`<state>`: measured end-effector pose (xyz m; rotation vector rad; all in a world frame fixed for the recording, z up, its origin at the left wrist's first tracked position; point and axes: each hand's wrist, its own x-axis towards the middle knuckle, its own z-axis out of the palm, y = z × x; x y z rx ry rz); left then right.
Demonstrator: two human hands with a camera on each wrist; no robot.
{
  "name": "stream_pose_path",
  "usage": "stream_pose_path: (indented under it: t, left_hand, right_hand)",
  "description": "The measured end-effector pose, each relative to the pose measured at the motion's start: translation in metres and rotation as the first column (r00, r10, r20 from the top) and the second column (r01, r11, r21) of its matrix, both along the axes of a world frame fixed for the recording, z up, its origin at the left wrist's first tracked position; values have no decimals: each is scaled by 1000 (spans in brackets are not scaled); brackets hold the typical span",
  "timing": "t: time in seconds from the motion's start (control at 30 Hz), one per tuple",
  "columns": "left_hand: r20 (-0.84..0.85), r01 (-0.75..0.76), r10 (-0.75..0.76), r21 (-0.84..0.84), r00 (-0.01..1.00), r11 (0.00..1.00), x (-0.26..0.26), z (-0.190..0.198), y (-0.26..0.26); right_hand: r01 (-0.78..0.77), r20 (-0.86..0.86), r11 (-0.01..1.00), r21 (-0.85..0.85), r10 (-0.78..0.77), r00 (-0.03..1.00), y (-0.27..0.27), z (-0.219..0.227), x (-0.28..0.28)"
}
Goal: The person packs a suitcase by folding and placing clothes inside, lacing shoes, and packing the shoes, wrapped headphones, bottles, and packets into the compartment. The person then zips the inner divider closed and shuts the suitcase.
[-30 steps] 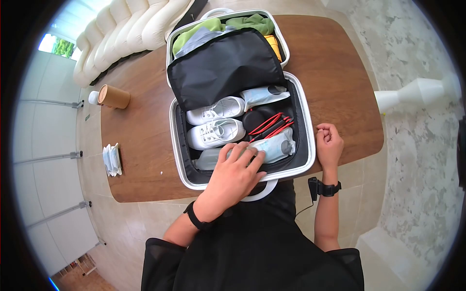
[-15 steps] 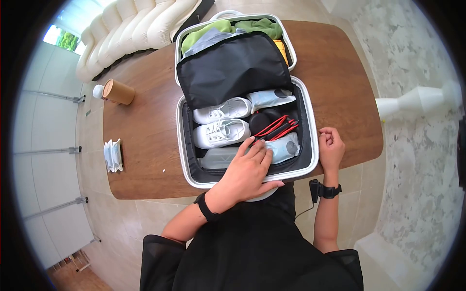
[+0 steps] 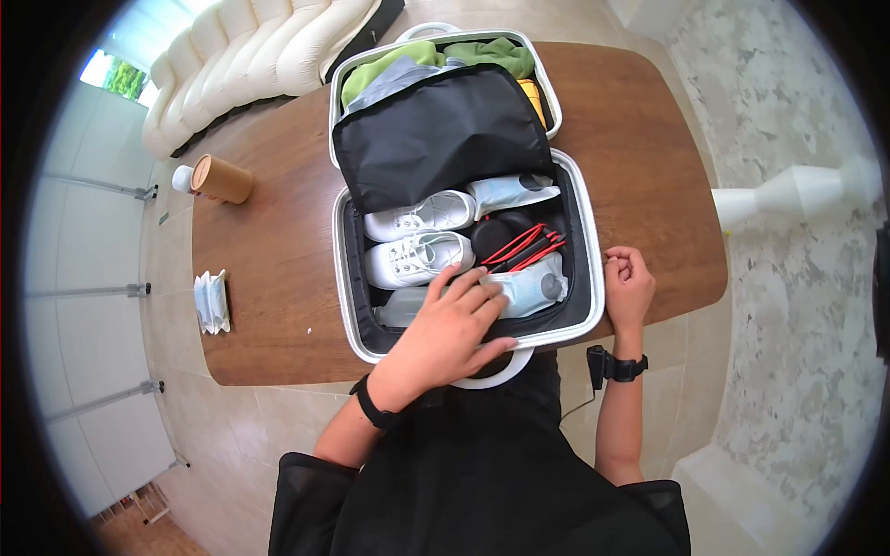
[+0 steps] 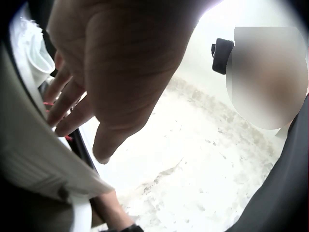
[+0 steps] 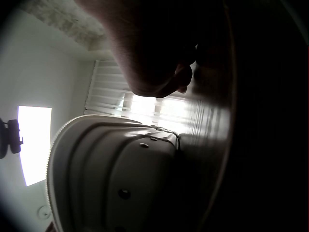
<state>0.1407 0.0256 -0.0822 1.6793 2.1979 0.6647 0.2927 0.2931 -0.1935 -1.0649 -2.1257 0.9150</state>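
An open white suitcase (image 3: 594, 250) with black lining lies on the wooden table. My left hand (image 3: 451, 324) reaches over its near rim, fingers stretched out. Its fingertips lie at a blue-and-white soft pack (image 3: 530, 289), partly covering a translucent bottle (image 3: 400, 308). In the left wrist view the fingers (image 4: 68, 99) dip past the rim and the thumb stays outside. White sneakers (image 3: 417, 259), a black case (image 3: 493, 237) with a red cord (image 3: 519, 243), and a second soft pack (image 3: 510, 192) fill the same half. My right hand (image 3: 629, 287) rests on the table beside the suitcase, fingers loosely curled around nothing.
A black divider flap (image 3: 440, 139) lies folded toward the far half, where green and grey clothes (image 3: 394, 72) and a yellow item (image 3: 531, 97) sit. On the table's left stand a brown canister (image 3: 222, 180), a white-capped bottle (image 3: 183, 179) and small packs (image 3: 212, 302).
My left hand has slid slightly left along the soft pack and bottle, its thumb spread farther from the fingers than a second ago. My right hand keeps its place.
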Motion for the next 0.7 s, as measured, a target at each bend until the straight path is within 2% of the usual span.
stream_pose_path:
  t: [0.07,0.13,0.2,0.27,0.33,0.37,0.43,0.47,0.53,0.57,0.63,0.67,0.7]
  left_hand:
    - [-6,-22,22,15,1000,1000,-10,7,-2]
    - [56,-132,127,96,990,987,-25,15,-10]
    - [-63,-259,273,175,960,950,-40,25,-24]
    - [-124,-423,452,207,883,883,-60,29,-48]
    - [-165,-631,652,167,740,758,-77,36,-79]
    - [-216,-660,677,153,704,735,-87,38,-100]
    - [-206,-844,847,131,491,521,-109,28,-146]
    - [-234,-855,854,134,464,501,-122,19,-171]
    - [-458,-953,862,93,216,288,-151,-2,-227]
    - [-457,-955,864,94,211,283,-161,-12,-253]
    - [-560,-998,827,-60,55,26,-187,-25,-297]
    - [-557,-998,829,-60,54,24,-198,-29,-312]
    - [-549,-991,835,-131,45,-33,-208,-29,-321]
  right_hand:
    - [-1,-19,1000,-18,1,1000,1,-1,0]
    - [-3,-8,1000,-13,3,1000,2,-2,1]
    - [-13,-1,1000,-11,13,1000,2,0,1]
    - [-15,33,1000,17,14,999,0,2,2]
    - [-32,18,999,-4,32,999,0,6,3]
    - [-32,31,997,-67,34,999,3,0,5]
    - [-59,-6,996,-72,58,998,7,-12,7]
    - [-54,14,998,-43,54,998,8,-13,7]
    - [-47,7,997,-55,48,999,8,-13,5]
    - [-53,7,997,-53,53,999,7,-13,5]
    - [-49,-4,998,-50,48,999,6,-13,4]
    - [-50,-3,998,-46,50,999,6,-13,5]
    - [-49,-8,997,-58,49,999,6,-14,5]
